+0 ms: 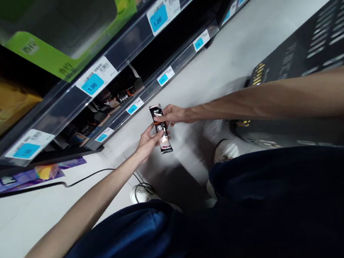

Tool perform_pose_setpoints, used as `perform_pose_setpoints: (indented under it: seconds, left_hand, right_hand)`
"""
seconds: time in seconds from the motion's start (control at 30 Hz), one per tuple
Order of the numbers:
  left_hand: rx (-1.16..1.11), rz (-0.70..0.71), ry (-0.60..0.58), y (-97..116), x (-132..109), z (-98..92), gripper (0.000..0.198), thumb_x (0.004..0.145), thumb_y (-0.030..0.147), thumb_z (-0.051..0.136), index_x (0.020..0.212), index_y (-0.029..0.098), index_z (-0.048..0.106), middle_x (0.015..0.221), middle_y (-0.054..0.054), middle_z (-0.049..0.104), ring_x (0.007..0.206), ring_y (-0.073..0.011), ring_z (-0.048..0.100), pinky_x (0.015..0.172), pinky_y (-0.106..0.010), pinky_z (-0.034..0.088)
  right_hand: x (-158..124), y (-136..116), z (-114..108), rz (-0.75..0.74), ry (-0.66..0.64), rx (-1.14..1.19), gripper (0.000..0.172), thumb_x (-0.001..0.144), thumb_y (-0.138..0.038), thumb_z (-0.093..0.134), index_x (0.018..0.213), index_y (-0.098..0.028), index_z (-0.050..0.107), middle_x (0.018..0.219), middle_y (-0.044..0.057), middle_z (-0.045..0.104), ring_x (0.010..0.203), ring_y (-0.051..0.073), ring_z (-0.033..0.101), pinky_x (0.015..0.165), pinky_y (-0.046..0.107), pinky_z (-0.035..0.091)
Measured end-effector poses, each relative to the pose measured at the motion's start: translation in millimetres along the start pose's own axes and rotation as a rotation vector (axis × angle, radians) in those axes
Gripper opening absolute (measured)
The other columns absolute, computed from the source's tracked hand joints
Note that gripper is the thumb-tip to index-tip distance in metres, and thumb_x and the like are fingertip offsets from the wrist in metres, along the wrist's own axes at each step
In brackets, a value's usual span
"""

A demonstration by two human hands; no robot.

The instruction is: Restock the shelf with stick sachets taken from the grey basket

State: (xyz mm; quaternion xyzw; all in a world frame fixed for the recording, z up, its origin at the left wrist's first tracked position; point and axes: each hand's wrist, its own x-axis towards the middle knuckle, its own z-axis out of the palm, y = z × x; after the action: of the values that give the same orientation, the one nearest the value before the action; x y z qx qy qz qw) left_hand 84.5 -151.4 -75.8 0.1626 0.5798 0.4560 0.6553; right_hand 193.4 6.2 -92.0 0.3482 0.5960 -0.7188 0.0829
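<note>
A slim black snack packet (160, 126) with a shiny wrapper and a pale, reddish picture near its lower end is held out between both hands, above the floor. My left hand (148, 142) grips its lower part, with the thumb across the front. My right hand (173, 114) pinches the upper part from the right side. Similar dark packets (120, 97) lie in an opened box on the bottom shelf, just beyond the hands. Small lettering on the wrapper is too blurred to read.
Shelf edges carry price labels (96, 76) in blue and white. A green box (47, 53) stands on the upper shelf. A black cable (90, 175) crosses the floor and loops by my left shoe (141, 194). A dark crate-like object (297, 50) with slots is at right.
</note>
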Motion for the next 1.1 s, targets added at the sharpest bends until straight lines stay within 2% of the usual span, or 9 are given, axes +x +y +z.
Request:
perform_pose_setpoints:
  seconds: [0.2, 0.47, 0.53, 0.63, 0.77, 0.9, 1.1]
  left_hand:
    - [0.042, -0.015, 0.023, -1, 0, -2.4, 0.079, 0.067, 0.029, 0.086, 0.136, 0.017, 0.048, 0.093, -0.01, 0.075, 0.085, -0.0219, 0.072, 0.08, -0.036, 0.056]
    - [0.035, -0.028, 0.039, -3, 0, -0.2, 0.065, 0.067, 0.029, 0.085, 0.124, 0.015, 0.057, 0.095, -0.009, 0.075, 0.085, -0.021, 0.071, 0.085, -0.037, 0.054]
    - [0.031, -0.016, 0.031, -5, -1, -1.4, 0.063, 0.066, 0.029, 0.085, 0.121, 0.015, 0.058, 0.097, -0.01, 0.075, 0.088, -0.0216, 0.071, 0.086, -0.037, 0.054]
    - [0.036, 0.006, 0.03, -7, -2, -1.9, 0.062, 0.065, 0.028, 0.086, 0.119, 0.014, 0.059, 0.095, -0.009, 0.075, 0.093, -0.0223, 0.07, 0.088, -0.036, 0.053]
    - [0.069, 0.0, 0.063, -8, -4, 0.7, 0.064, 0.064, 0.025, 0.085, 0.121, 0.015, 0.058, 0.088, -0.006, 0.075, 0.085, -0.0201, 0.071, 0.086, -0.035, 0.053]
    - [0.097, -0.016, 0.088, -7, -3, 0.6, 0.068, 0.063, 0.023, 0.086, 0.124, 0.017, 0.057, 0.08, -0.003, 0.074, 0.077, -0.0187, 0.07, 0.08, -0.033, 0.053]
    - [0.017, -0.069, 0.079, -6, 3, -5.5, 0.059, 0.068, 0.022, 0.076, 0.123, 0.017, 0.055, 0.093, -0.007, 0.074, 0.085, -0.0208, 0.071, 0.083, -0.037, 0.053]
  right_hand:
    - [1, 4, -2, -0.036, -0.017, 0.0, 0.057, 0.066, -0.068, 0.075, 0.067, -0.011, 0.068, 0.067, 0.006, 0.069, 0.055, 0.008, 0.055, 0.051, 0.021, 0.04]
    - [-5, -3, -1, 0.015, -0.127, -0.001, 0.056, 0.071, -0.068, 0.072, 0.071, -0.012, 0.068, 0.069, 0.007, 0.07, 0.055, 0.01, 0.06, 0.053, 0.023, 0.041]
    - [-7, -7, -1, 0.023, -0.155, -0.013, 0.052, 0.072, -0.064, 0.074, 0.075, -0.012, 0.07, 0.073, 0.007, 0.071, 0.057, 0.01, 0.06, 0.054, 0.023, 0.042]
    - [-8, -9, -2, -0.001, -0.18, -0.069, 0.04, 0.067, -0.048, 0.084, 0.08, -0.012, 0.071, 0.075, 0.005, 0.07, 0.062, 0.01, 0.06, 0.055, 0.022, 0.042]
    - [-7, -2, -2, -0.079, -0.265, -0.091, 0.032, 0.064, -0.033, 0.085, 0.081, -0.01, 0.071, 0.072, 0.002, 0.066, 0.065, 0.01, 0.056, 0.057, 0.022, 0.042]
    - [-5, 2, -1, -0.103, -0.241, -0.079, 0.029, 0.064, -0.031, 0.083, 0.079, -0.01, 0.069, 0.069, -0.001, 0.063, 0.062, 0.009, 0.052, 0.056, 0.022, 0.041]
    - [-2, -5, -1, -0.069, -0.14, -0.096, 0.029, 0.06, -0.03, 0.086, 0.071, -0.01, 0.068, 0.064, 0.0, 0.062, 0.059, 0.009, 0.052, 0.052, 0.021, 0.041]
